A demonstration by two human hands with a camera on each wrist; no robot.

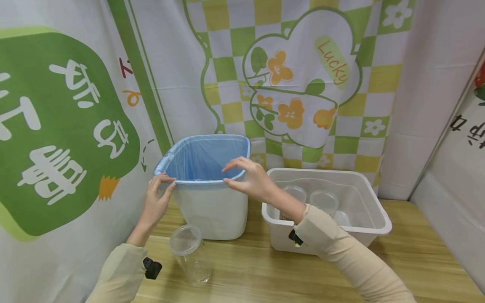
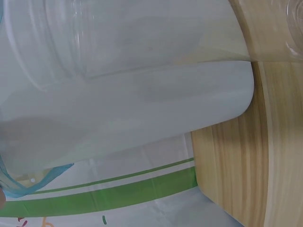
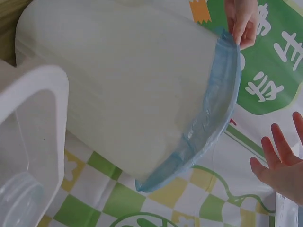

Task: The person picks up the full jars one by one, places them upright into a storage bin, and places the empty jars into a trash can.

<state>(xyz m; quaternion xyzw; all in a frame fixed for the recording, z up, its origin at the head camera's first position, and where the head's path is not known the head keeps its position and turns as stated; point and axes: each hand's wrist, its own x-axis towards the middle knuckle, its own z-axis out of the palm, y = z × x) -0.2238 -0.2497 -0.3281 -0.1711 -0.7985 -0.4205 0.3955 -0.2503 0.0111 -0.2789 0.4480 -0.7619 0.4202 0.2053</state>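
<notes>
A white trash bin (image 1: 212,210) stands on the table with a blue bin liner (image 1: 208,155) inside, its edge folded over the rim. My left hand (image 1: 157,198) pinches the liner at the bin's front left corner; the right wrist view shows those fingers (image 3: 242,23) on the blue edge. My right hand (image 1: 251,179) is by the front right of the rim, thumb and fingers apart. In the right wrist view its fingers (image 3: 279,146) are spread away from the liner. A clear lidded plastic jar (image 1: 191,254) stands in front of the bin.
To the bin's right sits a white plastic tub (image 1: 363,229) holding clear containers (image 1: 323,202), partly behind my right forearm. The wooden table (image 1: 261,277) runs below everything. A printed cloth (image 1: 235,67) hangs close behind the bin, another (image 1: 68,126) at the left.
</notes>
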